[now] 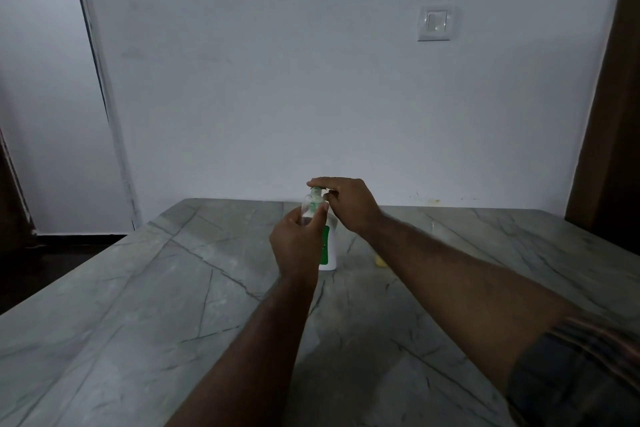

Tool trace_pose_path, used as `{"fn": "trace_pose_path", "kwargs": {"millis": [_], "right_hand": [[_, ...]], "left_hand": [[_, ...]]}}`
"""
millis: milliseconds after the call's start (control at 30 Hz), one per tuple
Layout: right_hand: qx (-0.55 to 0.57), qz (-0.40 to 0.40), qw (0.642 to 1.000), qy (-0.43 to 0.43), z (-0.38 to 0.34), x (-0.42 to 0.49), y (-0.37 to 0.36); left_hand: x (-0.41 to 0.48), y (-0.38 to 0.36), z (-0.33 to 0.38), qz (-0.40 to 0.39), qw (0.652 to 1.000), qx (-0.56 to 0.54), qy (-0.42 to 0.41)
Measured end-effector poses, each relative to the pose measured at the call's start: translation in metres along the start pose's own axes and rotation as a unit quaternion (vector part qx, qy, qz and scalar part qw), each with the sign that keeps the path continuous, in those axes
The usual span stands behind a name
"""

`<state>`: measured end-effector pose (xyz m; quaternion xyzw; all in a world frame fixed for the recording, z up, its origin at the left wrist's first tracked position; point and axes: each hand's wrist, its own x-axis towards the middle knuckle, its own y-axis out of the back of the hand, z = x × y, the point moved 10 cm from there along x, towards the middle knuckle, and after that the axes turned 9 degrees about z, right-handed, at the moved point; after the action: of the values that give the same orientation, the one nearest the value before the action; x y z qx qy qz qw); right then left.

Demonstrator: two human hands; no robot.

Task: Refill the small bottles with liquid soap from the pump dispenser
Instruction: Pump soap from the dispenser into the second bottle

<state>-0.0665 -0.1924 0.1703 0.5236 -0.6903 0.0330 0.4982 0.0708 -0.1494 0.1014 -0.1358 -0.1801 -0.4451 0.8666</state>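
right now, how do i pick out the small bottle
On the grey marble table, near the wall, stands a white pump dispenser with a green label. The small bottle is held in front of it by the left hand; unlike the dispenser, it is clear.

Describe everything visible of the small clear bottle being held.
The small bottle looks like clear, colourless plastic, with rounded shoulders and a narrow neck. It is held upright above the table, in front of the white pump dispenser, neck up at the pump head. The left hand grips its lower body, hiding the base; its fill level cannot be told.
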Motion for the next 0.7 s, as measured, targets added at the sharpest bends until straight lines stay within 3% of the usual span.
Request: {"fn": "trace_pose_path", "kwargs": {"millis": [367, 533, 700], "right_hand": [[-0.033, -0.001, 0.999, 0.042, -0.0085, -0.007, -0.0018], [-0.043, -0.036, 0.997, 0.045, -0.0099, -0.0056, -0.0046], [-0.026, -0.005, 0.999, 0.042, -0.0083, -0.0095, -0.0015]], "left_hand": [[-0.0011, -0.0035, -0.0052, -0.003, 1.0, 0.025, 0.004], [-0.0021, -0.0011, -0.0033, -0.002, 1.0, 0.017, -0.002], [-0.001, -0.0017, -0.0018, -0.005, 1.0, 0.009, -0.006]]}}
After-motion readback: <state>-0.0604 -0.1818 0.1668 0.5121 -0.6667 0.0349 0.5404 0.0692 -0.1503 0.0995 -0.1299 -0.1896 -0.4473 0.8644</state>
